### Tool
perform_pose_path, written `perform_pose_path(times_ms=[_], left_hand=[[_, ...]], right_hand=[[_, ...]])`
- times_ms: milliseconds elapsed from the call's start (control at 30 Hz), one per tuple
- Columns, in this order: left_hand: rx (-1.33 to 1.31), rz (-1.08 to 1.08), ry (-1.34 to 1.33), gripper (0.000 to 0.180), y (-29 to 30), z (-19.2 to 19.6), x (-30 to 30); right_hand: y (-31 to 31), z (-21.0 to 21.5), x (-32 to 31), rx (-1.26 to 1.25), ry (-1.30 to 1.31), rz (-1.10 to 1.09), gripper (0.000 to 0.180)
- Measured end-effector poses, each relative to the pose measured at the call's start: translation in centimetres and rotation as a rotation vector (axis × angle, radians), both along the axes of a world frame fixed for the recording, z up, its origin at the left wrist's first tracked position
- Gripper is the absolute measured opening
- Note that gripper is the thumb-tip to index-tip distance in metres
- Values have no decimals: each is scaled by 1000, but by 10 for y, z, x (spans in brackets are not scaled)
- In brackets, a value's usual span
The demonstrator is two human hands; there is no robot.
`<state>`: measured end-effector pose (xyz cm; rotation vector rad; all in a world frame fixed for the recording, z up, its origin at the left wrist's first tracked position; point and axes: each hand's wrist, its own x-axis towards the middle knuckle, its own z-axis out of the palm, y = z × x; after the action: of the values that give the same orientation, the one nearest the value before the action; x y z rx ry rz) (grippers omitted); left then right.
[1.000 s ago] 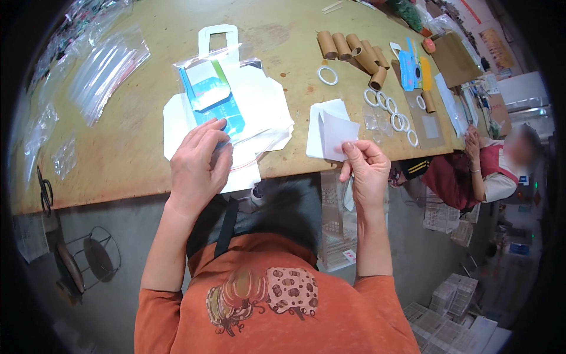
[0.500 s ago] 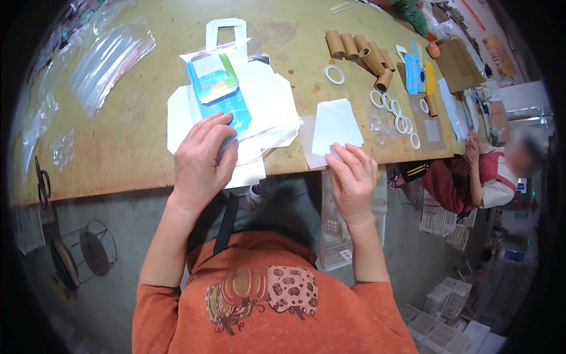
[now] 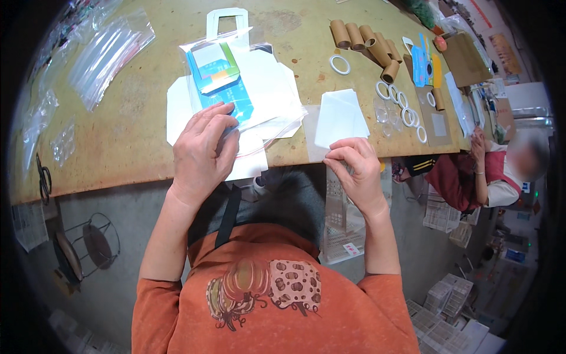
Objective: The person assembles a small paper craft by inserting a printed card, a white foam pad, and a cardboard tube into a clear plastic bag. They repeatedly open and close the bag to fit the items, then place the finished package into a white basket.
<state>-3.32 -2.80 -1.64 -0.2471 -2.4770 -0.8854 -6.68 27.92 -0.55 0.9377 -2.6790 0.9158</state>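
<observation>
My left hand [image 3: 206,144] is closed at the near end of a clear plastic bag [image 3: 277,131], its fingers curled and the fingertips partly hidden. Inside the bag lie a blue card [image 3: 239,105] and a smaller blue, green and white piece [image 3: 216,66]. Beneath it are white die-cut card pieces [image 3: 180,112], one with a handle-shaped cutout [image 3: 227,13] at the far end. My right hand [image 3: 358,171] has thumb and forefinger pinched at the near edge of a stack of white sheets [image 3: 342,118]; what lies between the fingertips is too small to make out.
Brown cardboard tubes [image 3: 377,53] and white rings [image 3: 340,65] lie to the right, with colourful card pieces [image 3: 421,65] beyond. Clear plastic sleeves [image 3: 112,62] and black scissors [image 3: 43,180] are at left. Another person [image 3: 492,165] sits at the far right. A stool [image 3: 97,245] stands below left.
My right hand has drawn its fingers into a pinch at the sheets' near edge. My left hand stays at the bag. The view has shifted slightly.
</observation>
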Motion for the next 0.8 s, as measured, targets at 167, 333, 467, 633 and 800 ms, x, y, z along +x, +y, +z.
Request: perform_pose_path(times_ms=[167, 333, 467, 633, 800], left_hand=[[6, 15, 6, 12, 1, 2, -1], [-8, 20, 0, 12, 2, 3, 0], [-15, 17, -3, 13, 2, 2, -1], [-16, 16, 0, 13, 2, 1, -1], [-4, 11, 6, 17, -1, 4, 0]], right_hand=[[-9, 12, -2, 4, -100, -35, 24], [0, 5, -13, -91, -203, 48, 19], [3, 8, -18, -126, -253, 68, 14], [0, 10, -17, -144, -271, 42, 11], [-9, 10, -13, -158, -257, -21, 12]])
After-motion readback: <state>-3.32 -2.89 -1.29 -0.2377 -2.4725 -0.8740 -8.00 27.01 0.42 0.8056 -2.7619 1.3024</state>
